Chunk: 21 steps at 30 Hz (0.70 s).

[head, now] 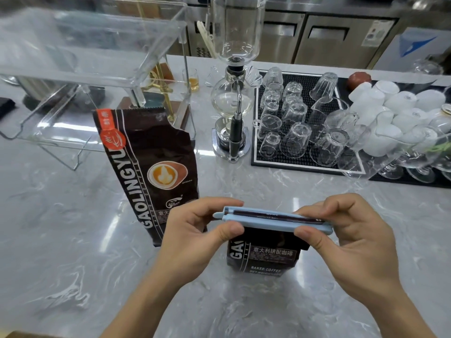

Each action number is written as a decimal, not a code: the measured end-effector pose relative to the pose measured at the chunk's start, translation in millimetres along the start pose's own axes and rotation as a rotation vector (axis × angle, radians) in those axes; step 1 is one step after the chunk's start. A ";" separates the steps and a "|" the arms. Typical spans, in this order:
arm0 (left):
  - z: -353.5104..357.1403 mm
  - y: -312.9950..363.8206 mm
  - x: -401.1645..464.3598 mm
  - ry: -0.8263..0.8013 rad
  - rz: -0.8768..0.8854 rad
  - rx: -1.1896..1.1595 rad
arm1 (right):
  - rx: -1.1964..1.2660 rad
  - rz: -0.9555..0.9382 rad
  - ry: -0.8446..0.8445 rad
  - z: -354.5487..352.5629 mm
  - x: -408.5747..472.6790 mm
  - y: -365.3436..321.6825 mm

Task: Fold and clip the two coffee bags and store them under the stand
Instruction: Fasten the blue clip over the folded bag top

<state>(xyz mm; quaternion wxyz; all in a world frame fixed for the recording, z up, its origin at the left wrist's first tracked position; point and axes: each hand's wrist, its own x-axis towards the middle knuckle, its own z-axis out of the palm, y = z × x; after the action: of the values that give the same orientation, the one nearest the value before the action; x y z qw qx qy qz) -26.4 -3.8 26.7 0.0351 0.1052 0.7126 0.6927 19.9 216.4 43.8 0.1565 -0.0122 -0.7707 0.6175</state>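
- The left hand (pixel 195 230) reaches up from the bottom of the frame, its fingers (pixel 230 230) curled shut, thumb below and the rest above, pinching the left end of a long pale-blue plastic sealing clip (pixel 271 220).
- The right hand (pixel 346 237) mirrors it, thumb and fingers closed on the clip's right end.
- The clip lies level across the folded top of a short dark-brown foil coffee bag (pixel 264 259), which stands upright on the grey marbled desk (pixel 73 240) at lower centre.
- A second, taller dark-brown coffee bag (pixel 148 164) stands just left of centre, top torn and unfolded, touching the left hand.
- The clear acrylic stand (pixel 80 57) fills the upper left; bare desk lies beneath it and at the lower left and right.
- Two bags, one clip, two hands.
- A black rubber mat (pixel 306 164) with upturned glasses borders the right.
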 end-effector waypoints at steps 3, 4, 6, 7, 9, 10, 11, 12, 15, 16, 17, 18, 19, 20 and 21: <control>0.7 -0.4 -1.3 0.037 -0.005 -0.005 | 0.017 -0.007 -0.011 1.8 0.2 0.2; 0.9 -0.4 -1.7 0.043 -0.004 -0.015 | 0.019 -0.011 -0.013 2.0 0.1 0.3; 1.8 -0.1 -2.4 0.054 -0.007 -0.041 | 0.019 -0.020 -0.016 1.9 -0.1 0.2; 2.4 -0.1 -2.6 0.058 -0.010 -0.046 | 0.018 -0.022 -0.017 1.8 -0.1 0.0; 3.6 -0.4 -2.9 0.066 -0.014 -0.042 | 0.017 -0.022 -0.016 1.8 -0.5 -0.6; 4.0 -0.6 -3.1 0.073 -0.014 -0.039 | 0.016 -0.020 -0.014 1.8 -0.4 -0.9; 4.2 -1.3 -3.3 0.082 -0.013 -0.033 | 0.014 -0.018 -0.014 2.1 -0.5 -1.4; 4.3 -1.8 -3.7 0.090 -0.012 -0.025 | 0.009 -0.016 -0.013 2.2 -0.6 -1.9; 4.8 -2.3 -4.5 0.107 -0.006 -0.004 | -0.012 -0.019 -0.006 2.7 -0.8 -3.1; 5.1 -2.5 -4.7 0.113 -0.003 0.003 | -0.019 -0.022 -0.004 2.6 -0.9 -3.0; 5.6 -2.4 -5.0 0.121 0.000 0.010 | -0.023 -0.025 -0.002 2.6 -1.1 -2.9; 6.1 -2.2 -5.3 0.129 0.000 0.014 | -0.025 -0.025 -0.001 2.7 -1.2 -2.6; 6.5 -2.1 -5.3 0.136 0.001 0.020 | -0.027 -0.023 -0.001 3.0 -1.3 -2.5; 6.9 -1.9 -5.3 0.141 0.004 0.027 | -0.028 -0.020 -0.003 3.0 -1.4 -2.3; 7.1 -1.7 -5.0 0.145 0.008 0.035 | -0.030 -0.015 -0.005 3.1 -1.4 -2.1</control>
<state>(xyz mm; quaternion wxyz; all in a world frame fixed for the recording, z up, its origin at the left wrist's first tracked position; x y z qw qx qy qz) -20.2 2.1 24.3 -0.0213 0.0582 0.7250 0.6860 20.9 212.6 45.0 0.1590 -0.0073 -0.7804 0.6046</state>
